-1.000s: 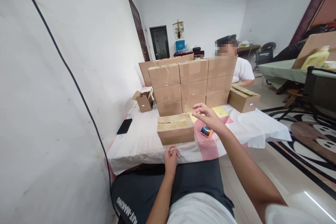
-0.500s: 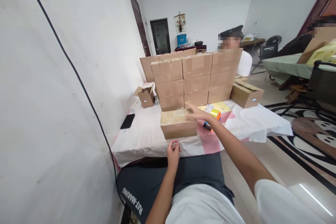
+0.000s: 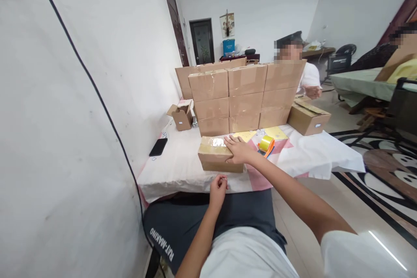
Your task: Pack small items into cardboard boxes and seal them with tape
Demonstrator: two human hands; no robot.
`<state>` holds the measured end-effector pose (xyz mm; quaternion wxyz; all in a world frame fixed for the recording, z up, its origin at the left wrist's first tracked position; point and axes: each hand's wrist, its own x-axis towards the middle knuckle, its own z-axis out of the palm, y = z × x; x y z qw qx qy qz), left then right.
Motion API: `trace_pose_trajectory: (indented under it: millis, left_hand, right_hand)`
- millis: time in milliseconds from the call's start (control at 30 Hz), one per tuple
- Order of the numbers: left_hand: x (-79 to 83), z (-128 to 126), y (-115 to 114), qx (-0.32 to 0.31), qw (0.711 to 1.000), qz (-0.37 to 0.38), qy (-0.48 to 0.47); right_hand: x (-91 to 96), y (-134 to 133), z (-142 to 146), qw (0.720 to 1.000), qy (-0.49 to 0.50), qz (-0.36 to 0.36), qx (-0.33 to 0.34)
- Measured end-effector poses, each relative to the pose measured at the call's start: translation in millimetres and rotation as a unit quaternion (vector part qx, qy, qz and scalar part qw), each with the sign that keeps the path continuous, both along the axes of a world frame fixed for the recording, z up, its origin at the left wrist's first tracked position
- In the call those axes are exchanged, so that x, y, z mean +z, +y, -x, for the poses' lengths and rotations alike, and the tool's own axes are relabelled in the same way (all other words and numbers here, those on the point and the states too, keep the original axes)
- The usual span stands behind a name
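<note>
A closed cardboard box (image 3: 216, 166) lies lengthwise near the front edge of the table, with shiny clear tape along its top. My right hand (image 3: 239, 150) rests on the right part of its top, fingers spread and holding nothing. Just in front of the box, at the table edge, my left hand (image 3: 219, 186) is loosely curled, with nothing visible in it. Right of the box stands a tape dispenser (image 3: 266, 144) with a yellow roll and orange and blue parts.
Behind the box rises a stack of taped cardboard boxes (image 3: 246, 80). An open carton (image 3: 182, 118) and a phone (image 3: 158, 147) lie to the left. At the right is another carton (image 3: 308, 117). A person (image 3: 309, 76) sits behind the stack.
My right hand has come down and forward onto the top of the box, its fingers now flat on the tape. The tape dispenser is no longer covered by my arm. My left hand stays curled.
</note>
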<state>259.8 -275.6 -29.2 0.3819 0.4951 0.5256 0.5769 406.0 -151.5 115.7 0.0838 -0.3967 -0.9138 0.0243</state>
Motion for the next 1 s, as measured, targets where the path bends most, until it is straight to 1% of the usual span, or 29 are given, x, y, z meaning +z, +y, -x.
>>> trace_pose_trajectory:
  millis: [133,200,233,267,333,400,433,467,500,567,600,633,700,767,833,867,900,1000]
  left_hand:
    - [1.8,-5,-5,-0.004,0.998,-0.015,0.053]
    - [8.8,-4,-9,0.008,0.996,-0.035,0.087]
    - [14.9,-2,-9,0.019,0.993,-0.048,0.107]
    - [22.9,2,-8,0.031,0.989,-0.063,0.128]
    - [44.3,11,-2,0.054,0.978,-0.097,0.174]
    - [69.8,20,12,0.064,0.967,-0.127,0.212]
    - [82.4,24,20,0.060,0.960,-0.141,0.235]
    - [94.0,28,29,0.046,0.947,-0.153,0.279]
    - [103.8,30,37,0.026,0.927,-0.163,0.336]
    - [116.8,33,50,-0.018,0.875,-0.174,0.452]
    - [119.6,34,55,-0.036,0.850,-0.176,0.495]
    - [120.2,35,57,-0.048,0.833,-0.178,0.522]
    - [116.6,35,59,-0.052,0.823,-0.187,0.534]
    - [109.9,35,58,-0.046,0.812,-0.197,0.548]
    - [103.9,35,56,-0.037,0.808,-0.201,0.552]
    - [101.8,35,55,-0.035,0.809,-0.201,0.551]
    - [100.3,35,54,-0.033,0.809,-0.202,0.551]
    - [98.5,36,51,-0.032,0.811,-0.203,0.548]
  right_hand:
    - [-3.7,-10,1,1.000,0.002,-0.003,-0.008]
    - [-1.6,-16,-1,1.000,0.003,-0.014,0.001]
    - [-0.5,-18,-2,1.000,0.005,-0.023,0.008]
    - [0.3,-20,-3,0.999,0.008,-0.033,0.016]
    - [0.1,-22,-4,0.998,0.023,-0.048,0.032]
    - [-2.2,-22,-6,0.996,0.047,-0.057,0.044]
    - [-3.9,-21,-7,0.995,0.062,-0.060,0.050]
    - [-5.8,-21,-8,0.993,0.079,-0.063,0.057]
    - [-7.7,-19,-9,0.991,0.099,-0.065,0.065]
    - [-11.0,-15,-11,0.983,0.158,-0.058,0.074]
    - [-12.2,-12,-11,0.976,0.199,-0.050,0.073]
    - [-13.1,-7,-12,0.966,0.249,-0.040,0.064]
    - [-13.8,5,-12,0.934,0.357,-0.014,0.016]
    - [-14.3,20,-11,0.898,0.434,0.027,-0.064]
    - [-16.7,33,-11,0.877,0.458,0.076,-0.128]
    - [-19.3,36,-12,0.872,0.458,0.103,-0.138]
    - [-23.0,37,-15,0.870,0.458,0.127,-0.129]
    - [-39.1,23,-28,0.870,0.461,0.171,-0.034]
